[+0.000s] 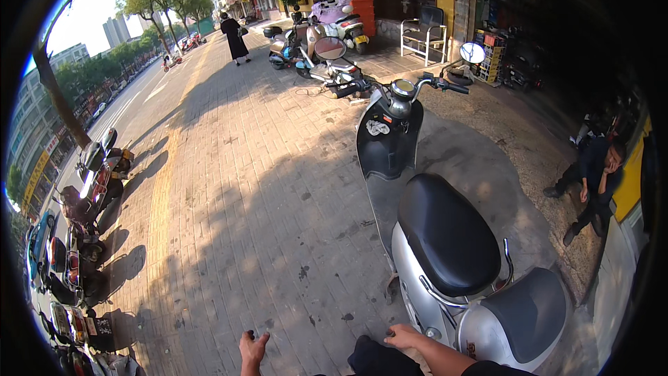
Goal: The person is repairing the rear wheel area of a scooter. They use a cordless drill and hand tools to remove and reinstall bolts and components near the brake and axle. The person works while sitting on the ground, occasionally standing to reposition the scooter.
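Observation:
A silver scooter (410,264) with a black seat (451,237) and a grey-padded rear box (527,317) stands right in front of me. My right hand (406,338) is beside its lower rear body, above my dark-clothed leg (379,356). Its fingers are curled together, and nothing shows in them. Whether it touches the scooter I cannot tell. Lower left of centre, my left hand (253,350) hangs over the paving, apart from anything, thumb and fingers spread and slightly bent. The scooter's handlebar (403,89) with two round mirrors points away from me.
Several motorbikes (73,257) line the road edge on the left. More scooters (306,45) stand ahead by the shopfronts, near a metal-framed chair (424,33). A person (595,184) in dark clothes sits at the right. Another person (234,38) in black is farther along the pavement.

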Motion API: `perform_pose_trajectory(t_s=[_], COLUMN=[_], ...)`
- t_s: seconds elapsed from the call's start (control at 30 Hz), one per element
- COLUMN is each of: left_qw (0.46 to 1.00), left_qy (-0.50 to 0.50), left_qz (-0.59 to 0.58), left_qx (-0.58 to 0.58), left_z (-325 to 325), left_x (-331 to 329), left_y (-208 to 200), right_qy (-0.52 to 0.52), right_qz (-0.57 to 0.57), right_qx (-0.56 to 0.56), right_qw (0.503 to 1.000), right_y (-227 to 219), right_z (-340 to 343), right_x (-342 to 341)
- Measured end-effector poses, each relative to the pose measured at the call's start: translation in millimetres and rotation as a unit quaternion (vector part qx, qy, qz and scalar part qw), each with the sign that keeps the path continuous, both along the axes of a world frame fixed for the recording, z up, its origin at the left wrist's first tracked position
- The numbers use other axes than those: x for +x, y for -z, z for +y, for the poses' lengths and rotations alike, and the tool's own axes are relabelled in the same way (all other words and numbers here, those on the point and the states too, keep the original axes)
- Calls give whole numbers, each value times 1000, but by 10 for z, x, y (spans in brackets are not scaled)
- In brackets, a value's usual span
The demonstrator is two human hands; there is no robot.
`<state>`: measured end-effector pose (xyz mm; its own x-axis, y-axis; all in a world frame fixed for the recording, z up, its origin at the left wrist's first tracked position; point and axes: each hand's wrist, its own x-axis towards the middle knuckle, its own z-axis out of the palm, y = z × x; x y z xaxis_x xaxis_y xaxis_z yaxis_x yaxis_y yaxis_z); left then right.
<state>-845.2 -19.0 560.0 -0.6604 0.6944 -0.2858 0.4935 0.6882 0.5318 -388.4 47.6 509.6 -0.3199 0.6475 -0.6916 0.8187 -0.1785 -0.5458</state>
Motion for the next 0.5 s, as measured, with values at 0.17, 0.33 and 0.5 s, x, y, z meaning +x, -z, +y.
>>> perform_pose_trajectory(t_s=[0.17, 0.33, 0.5], left_qw=[965, 913, 887], left_qy=[241, 367, 393], left_qz=[28, 95, 201], left_qx=[101, 148, 132], left_z=[2500, 4494, 6185], left_x=[874, 1645, 2252], left_y=[-803, -1561, -2005], right_qy=[178, 205, 344], right_qz=[-9, -10, -23], right_qx=[47, 7, 77], right_qw=[983, 979, 935], right_y=[-213, 113, 569], right_z=[311, 212, -61], right_x=[183, 381, 482])
